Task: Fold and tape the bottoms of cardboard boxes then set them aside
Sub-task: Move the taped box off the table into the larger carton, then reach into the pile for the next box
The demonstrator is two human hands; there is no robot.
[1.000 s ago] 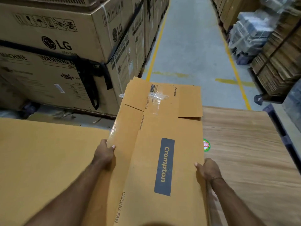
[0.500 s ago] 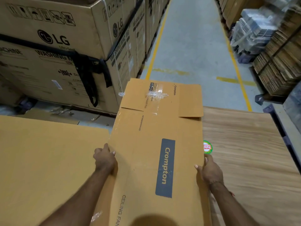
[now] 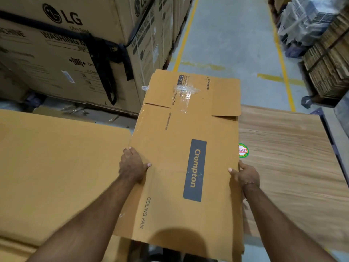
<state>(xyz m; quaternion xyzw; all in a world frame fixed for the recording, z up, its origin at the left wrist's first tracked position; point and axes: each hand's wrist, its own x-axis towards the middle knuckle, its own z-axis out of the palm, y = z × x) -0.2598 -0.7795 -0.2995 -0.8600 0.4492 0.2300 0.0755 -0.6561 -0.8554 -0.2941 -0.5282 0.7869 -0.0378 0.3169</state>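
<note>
A tan cardboard box (image 3: 170, 144) printed "Crompton" and "CEILING FAN" lies lengthwise in front of me, its broad face up. Clear tape (image 3: 186, 91) crosses the flaps at its far end. My left hand (image 3: 132, 165) grips the box's left edge, thumb on top. On the opposite edge, at about the same height, sits my right hand (image 3: 245, 175) with the thumb over the top face. Both arms reach in from the bottom of the frame.
A flat stack of tan cardboard (image 3: 56, 167) lies to the left. A wood-grain table (image 3: 292, 157) with a round sticker (image 3: 243, 150) is on the right. Large LG boxes (image 3: 66, 53) stand behind at left, an aisle floor (image 3: 232, 44) ahead, bundled cardboard (image 3: 330, 59) at far right.
The box's left side panel has flattened out of sight, so only the broad top face shows. My left hand slid up over that edge. The right hand kept its grip.
</note>
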